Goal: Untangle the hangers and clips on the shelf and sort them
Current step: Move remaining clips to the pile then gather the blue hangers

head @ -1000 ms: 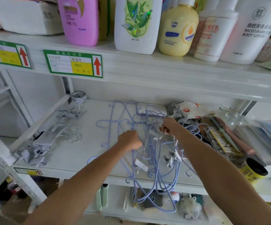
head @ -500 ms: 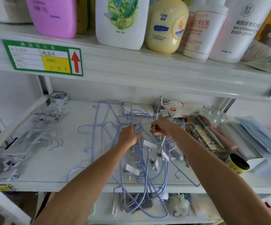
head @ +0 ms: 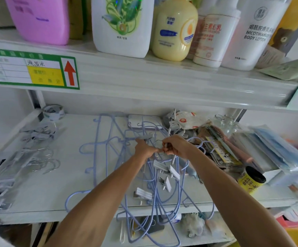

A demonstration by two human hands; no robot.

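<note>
The blue hangers (head: 154,189) lie tangled in the middle of the shelf (head: 46,193), with white clips (head: 164,166) among them. The right hand (head: 177,147) pinches a grey clip (head: 173,157). The left hand (head: 143,150) is curled just beside it, and I cannot tell if it holds anything.

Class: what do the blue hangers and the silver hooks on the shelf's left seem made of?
Blue hangers: probably wire under a smooth plastic coating, being thin and evenly pale blue. Silver hooks: apparently bare metal, since they glint.

Two hands (head: 145,148) (head: 175,147), one hairbrush (head: 216,134)
</note>
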